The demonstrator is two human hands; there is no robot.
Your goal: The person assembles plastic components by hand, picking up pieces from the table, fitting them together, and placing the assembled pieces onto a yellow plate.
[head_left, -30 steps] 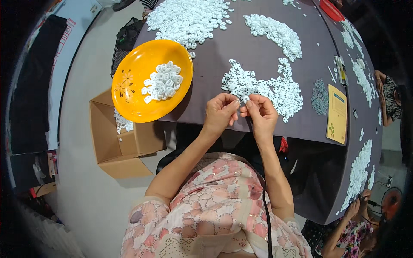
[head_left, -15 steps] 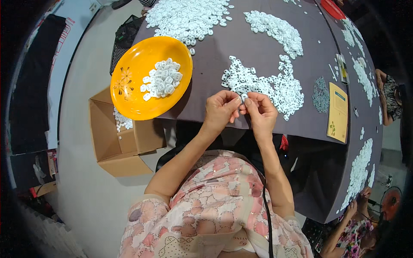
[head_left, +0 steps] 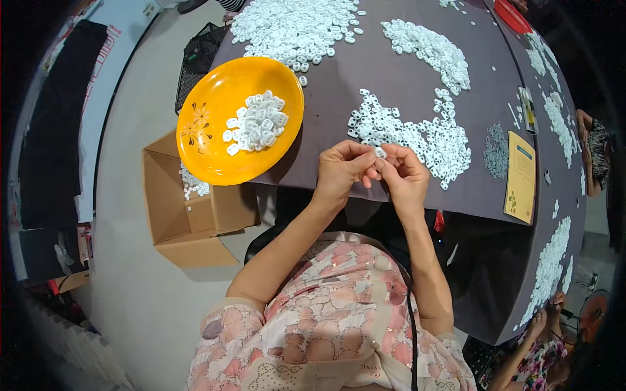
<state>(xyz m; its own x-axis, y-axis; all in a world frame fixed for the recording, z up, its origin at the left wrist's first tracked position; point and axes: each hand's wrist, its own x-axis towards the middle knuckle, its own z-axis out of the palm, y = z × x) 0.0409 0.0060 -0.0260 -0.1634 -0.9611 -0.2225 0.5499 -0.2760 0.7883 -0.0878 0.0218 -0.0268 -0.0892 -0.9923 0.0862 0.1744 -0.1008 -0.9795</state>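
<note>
Between my fingertips, over the table's near edge, is a small white plastic piece [head_left: 380, 152] with dark marks. My left hand [head_left: 343, 171] pinches it from the left, and my right hand [head_left: 405, 177] has thumb and fingers closed on its other side. Just beyond my hands spreads a pile of small white pieces with dark holes [head_left: 447, 150]. To the left, a yellow oval bowl [head_left: 202, 159] with a flower print holds a heap of white pieces [head_left: 261, 124]. Whether a smaller part sits inside the pinch I cannot tell.
Two more piles of white pieces, a large one [head_left: 293, 29] and a curved one [head_left: 433, 52], lie farther back. Small metal parts [head_left: 495, 151] and a yellow booklet [head_left: 520, 179] are at right. A cardboard box [head_left: 163, 195] stands below the bowl. Other people's hands [head_left: 538, 320] work at right.
The whole view has shifted slightly, so the table and bowl appear farther right. My hands stay together on the small piece, its face now tilted a little differently.
</note>
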